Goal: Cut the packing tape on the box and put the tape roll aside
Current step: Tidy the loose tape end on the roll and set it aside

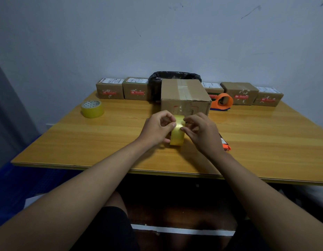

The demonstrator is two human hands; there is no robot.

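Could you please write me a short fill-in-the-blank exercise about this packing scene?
1. Both hands hold a roll of tape coloured ____.
2. A second tape roll lies on the table's ____ side.
3. The tape dispenser beside the big box is coloured ____.

Missing words: yellow; left; orange

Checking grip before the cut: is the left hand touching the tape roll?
Touching. The head view shows the left hand with fingertips pressed on the tape roll.
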